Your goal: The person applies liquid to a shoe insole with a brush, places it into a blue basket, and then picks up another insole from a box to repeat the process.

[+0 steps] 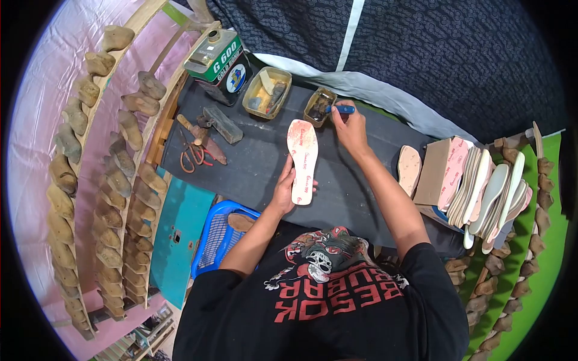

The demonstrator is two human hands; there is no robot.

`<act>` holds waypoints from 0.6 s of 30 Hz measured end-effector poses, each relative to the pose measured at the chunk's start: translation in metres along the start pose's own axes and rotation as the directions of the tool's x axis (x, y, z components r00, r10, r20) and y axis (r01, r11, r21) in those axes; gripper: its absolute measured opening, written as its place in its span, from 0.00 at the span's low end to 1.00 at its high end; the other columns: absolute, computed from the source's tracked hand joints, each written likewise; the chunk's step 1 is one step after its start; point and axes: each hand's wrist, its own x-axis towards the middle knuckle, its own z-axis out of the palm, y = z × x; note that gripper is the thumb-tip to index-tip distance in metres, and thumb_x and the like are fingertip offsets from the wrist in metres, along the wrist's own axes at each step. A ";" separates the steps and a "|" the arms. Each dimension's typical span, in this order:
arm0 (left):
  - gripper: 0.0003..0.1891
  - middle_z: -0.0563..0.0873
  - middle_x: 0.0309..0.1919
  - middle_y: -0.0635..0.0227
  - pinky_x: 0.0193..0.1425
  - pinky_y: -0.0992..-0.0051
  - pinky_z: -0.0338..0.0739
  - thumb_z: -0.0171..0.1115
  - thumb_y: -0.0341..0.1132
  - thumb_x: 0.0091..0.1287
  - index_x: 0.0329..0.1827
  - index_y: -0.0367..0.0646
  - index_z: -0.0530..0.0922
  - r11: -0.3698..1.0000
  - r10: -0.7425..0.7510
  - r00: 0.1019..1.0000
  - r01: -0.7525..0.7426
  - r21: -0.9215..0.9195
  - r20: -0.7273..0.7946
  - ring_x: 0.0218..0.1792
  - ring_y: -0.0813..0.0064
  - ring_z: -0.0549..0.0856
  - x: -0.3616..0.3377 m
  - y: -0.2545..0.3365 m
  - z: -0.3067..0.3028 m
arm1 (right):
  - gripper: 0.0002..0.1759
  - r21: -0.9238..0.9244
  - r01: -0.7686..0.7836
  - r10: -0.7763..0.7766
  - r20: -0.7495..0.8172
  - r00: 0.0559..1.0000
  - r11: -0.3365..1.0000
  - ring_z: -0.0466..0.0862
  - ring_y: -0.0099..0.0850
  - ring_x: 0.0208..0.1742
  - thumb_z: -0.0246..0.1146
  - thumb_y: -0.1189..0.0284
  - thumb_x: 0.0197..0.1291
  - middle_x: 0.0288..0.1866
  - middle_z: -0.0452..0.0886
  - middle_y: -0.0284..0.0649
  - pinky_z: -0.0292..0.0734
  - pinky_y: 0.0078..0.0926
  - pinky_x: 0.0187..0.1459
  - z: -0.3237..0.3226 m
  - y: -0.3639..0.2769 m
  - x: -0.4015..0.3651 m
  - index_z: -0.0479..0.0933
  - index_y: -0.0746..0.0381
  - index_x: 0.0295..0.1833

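Observation:
My left hand (284, 188) is closed around the edge of a pale shoe insole (304, 162) with red lettering, held upright above the dark table. In my right hand (351, 129) is a blue-handled tool, seemingly a brush (344, 109); its tip reaches into a small tub (318, 113) with dark, sticky-looking contents. What the tip looks like is hidden in the tub. To the left of that tub stands a larger yellowish tub (288, 103) with a few tools inside. A green and black Gold Bond can (220, 67) is farther left.
Scissors (188, 157), a grey block (222, 124) and a knife-like blade (215, 151) lie at the table's left. A box (435, 174) of stacked insoles (481, 183) stands right, beside a loose insole (409, 170). A blue basket (212, 234) sits below left. Racks of wooden shoe lasts (62, 204) flank both sides.

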 end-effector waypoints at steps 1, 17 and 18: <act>0.38 0.79 0.72 0.54 0.52 0.54 0.91 0.48 0.45 0.85 0.91 0.62 0.39 1.000 -0.004 1.000 0.004 0.003 0.009 0.52 0.50 0.91 0.003 0.000 0.003 | 0.11 0.035 0.010 -0.009 -0.013 1.000 0.999 0.87 0.32 0.30 0.68 0.68 0.72 0.31 0.86 0.45 0.81 0.32 0.35 -0.004 -0.005 -0.003 0.81 0.66 0.50; 0.38 0.79 0.69 0.55 0.50 0.58 0.93 0.49 0.47 0.86 0.91 0.63 0.39 0.992 -0.071 0.985 0.053 0.112 0.158 0.51 0.56 0.91 0.048 -0.013 0.066 | 0.11 0.074 0.236 -0.238 0.026 0.971 0.969 0.87 0.36 0.30 0.69 0.69 0.70 0.33 0.86 0.45 0.81 0.35 0.36 -0.082 -0.037 -0.081 0.79 0.65 0.48; 0.37 0.78 0.72 0.55 0.51 0.59 0.93 0.48 0.45 0.86 0.91 0.63 0.40 0.995 -0.068 0.983 0.054 0.081 0.173 0.50 0.56 0.91 0.049 -0.013 0.068 | 0.10 0.039 0.253 -0.254 0.038 0.966 0.967 0.88 0.33 0.32 0.68 0.69 0.71 0.33 0.87 0.43 0.81 0.32 0.37 -0.085 -0.038 -0.085 0.79 0.65 0.48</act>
